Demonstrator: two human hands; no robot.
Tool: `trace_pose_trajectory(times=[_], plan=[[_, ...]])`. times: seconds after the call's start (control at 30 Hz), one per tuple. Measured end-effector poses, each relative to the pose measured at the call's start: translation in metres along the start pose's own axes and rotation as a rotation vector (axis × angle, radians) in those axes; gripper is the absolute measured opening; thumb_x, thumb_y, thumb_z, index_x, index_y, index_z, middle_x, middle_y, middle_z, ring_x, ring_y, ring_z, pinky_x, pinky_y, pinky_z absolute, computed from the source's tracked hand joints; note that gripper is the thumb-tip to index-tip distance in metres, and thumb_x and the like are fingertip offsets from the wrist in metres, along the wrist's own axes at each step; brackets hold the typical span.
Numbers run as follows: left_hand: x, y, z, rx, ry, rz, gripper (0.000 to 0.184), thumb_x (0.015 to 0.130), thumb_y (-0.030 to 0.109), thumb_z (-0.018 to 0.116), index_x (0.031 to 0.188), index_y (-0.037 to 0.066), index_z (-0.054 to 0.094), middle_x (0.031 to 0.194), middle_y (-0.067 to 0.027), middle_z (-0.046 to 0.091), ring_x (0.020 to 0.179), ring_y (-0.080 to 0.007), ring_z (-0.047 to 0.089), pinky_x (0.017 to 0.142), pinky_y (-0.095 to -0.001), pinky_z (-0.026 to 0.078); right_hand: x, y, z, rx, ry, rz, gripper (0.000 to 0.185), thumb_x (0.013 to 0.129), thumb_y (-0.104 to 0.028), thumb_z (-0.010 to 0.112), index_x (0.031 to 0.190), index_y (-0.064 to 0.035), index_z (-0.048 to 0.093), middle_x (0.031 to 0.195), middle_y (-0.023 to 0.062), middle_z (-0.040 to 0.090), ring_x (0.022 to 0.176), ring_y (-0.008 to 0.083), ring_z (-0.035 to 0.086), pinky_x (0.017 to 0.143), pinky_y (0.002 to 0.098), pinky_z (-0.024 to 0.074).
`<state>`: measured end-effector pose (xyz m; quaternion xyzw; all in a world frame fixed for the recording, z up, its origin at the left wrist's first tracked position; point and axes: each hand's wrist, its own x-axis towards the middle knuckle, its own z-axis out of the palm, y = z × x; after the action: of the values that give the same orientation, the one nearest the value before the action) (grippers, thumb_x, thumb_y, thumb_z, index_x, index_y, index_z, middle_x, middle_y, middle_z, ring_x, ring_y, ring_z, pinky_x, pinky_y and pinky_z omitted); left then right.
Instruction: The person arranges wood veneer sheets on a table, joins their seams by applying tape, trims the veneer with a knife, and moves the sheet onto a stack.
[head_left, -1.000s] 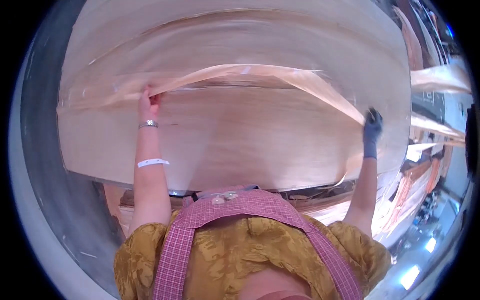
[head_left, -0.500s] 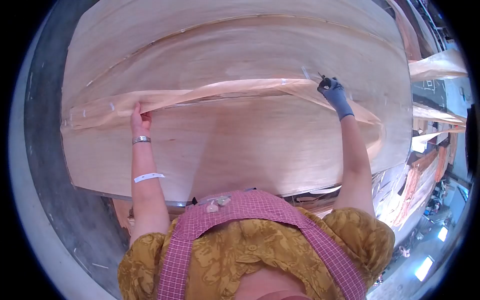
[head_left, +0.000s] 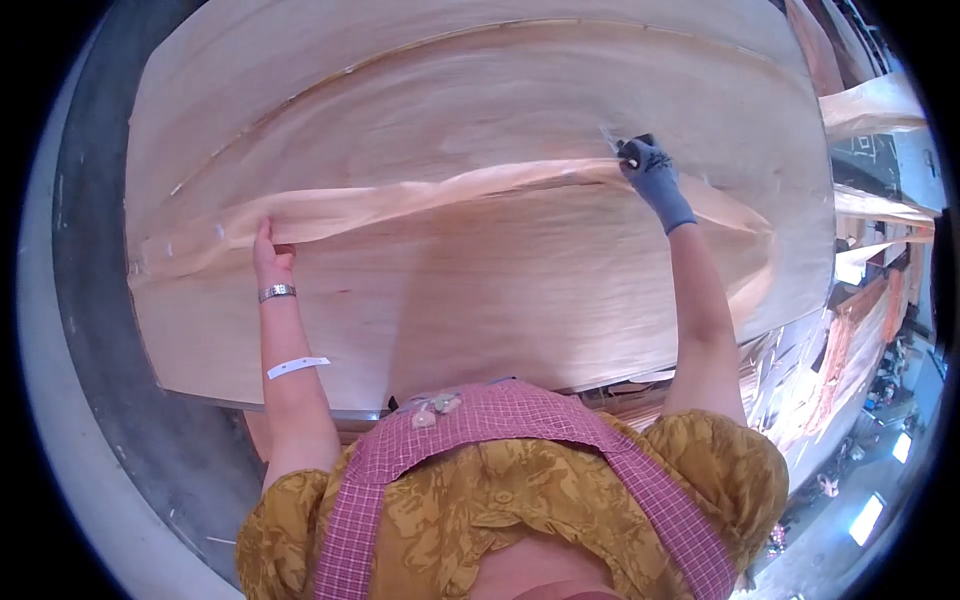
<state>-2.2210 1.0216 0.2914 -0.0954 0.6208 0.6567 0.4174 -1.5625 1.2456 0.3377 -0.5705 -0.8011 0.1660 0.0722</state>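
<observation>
A long, thin strip of wood veneer (head_left: 400,202) lies across a wide veneer sheet (head_left: 480,300), wavy and partly lifted. My bare left hand (head_left: 270,255) pinches the strip's lower edge near its left end, thumb below and fingers partly hidden. In a grey glove, my right hand (head_left: 652,180) is closed round a small dark tool (head_left: 630,152) at the strip's upper edge; its exact kind is hard to make out. Beside that tool, a narrow clear-looking piece (head_left: 607,138) sticks up. Small pale tape-like bits (head_left: 220,230) show on the strip's left end.
A thin raised seam (head_left: 400,58) curves across the far part of the sheet. Dark floor or table surface (head_left: 85,270) borders the left side. At the right stand hanging veneer pieces (head_left: 875,108) and stacked scraps (head_left: 835,360). The sheet's near edge meets my checked apron (head_left: 480,420).
My right hand has moved slightly left and down onto the strip with the dark tool. The strip lies flatter and wider between my hands. My left hand has shifted slightly left and down.
</observation>
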Motion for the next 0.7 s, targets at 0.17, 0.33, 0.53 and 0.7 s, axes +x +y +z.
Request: trace_pose_trajectory(times=[0.17,0.33,0.53,0.7], plan=[[0.021,-0.005,-0.022,-0.034,-0.108,0.038,0.023,0.099,0.025,0.054,0.112,0.007,0.061,0.106,-0.0035,0.067,0.095,-0.0178,0.064,0.081,-0.0344,0.054,-0.043,-0.047,-0.045,-0.21,0.739,-0.162,0.029,0.085,-0.016,0.065,0.114,-0.0173,0.065,0.111,0.0077,0.064,0.097,0.0308,0.061,0.077,0.0432,0.0518],[0.009,-0.01,-0.016,-0.054,-0.04,0.015,0.026,0.1,0.026,0.052,0.114,0.005,0.06,0.113,-0.0071,0.065,0.103,-0.0207,0.061,0.089,-0.0365,0.051,-0.151,-0.044,-0.004,-0.346,0.097,-0.044,0.047,0.082,-0.022,0.068,0.128,-0.0219,0.058,0.127,0.0096,0.055,0.108,0.0282,0.058,0.08,0.0444,0.0531],[-0.004,-0.007,-0.011,-0.012,-0.003,0.002,0.027,0.101,0.027,0.053,0.114,0.004,0.06,0.114,-0.0081,0.064,0.106,-0.0211,0.06,0.09,-0.0371,0.051,-0.126,-0.084,-0.037,0.267,0.231,0.141,0.041,0.08,-0.016,0.076,0.119,-0.0114,0.061,0.113,0.0116,0.058,0.088,0.0282,0.065,0.073,0.0361,0.054],[0.011,-0.007,-0.022,-0.046,0.004,0.022,0.026,0.1,0.027,0.054,0.114,0.005,0.06,0.114,-0.0084,0.064,0.105,-0.0196,0.06,0.088,-0.0362,0.052,-0.109,-0.079,-0.047,0.246,-0.251,-0.041,0.052,0.069,-0.032,0.085,0.11,-0.0106,0.061,0.112,0.0097,0.058,0.092,0.0277,0.064,0.073,0.0394,0.0543]])
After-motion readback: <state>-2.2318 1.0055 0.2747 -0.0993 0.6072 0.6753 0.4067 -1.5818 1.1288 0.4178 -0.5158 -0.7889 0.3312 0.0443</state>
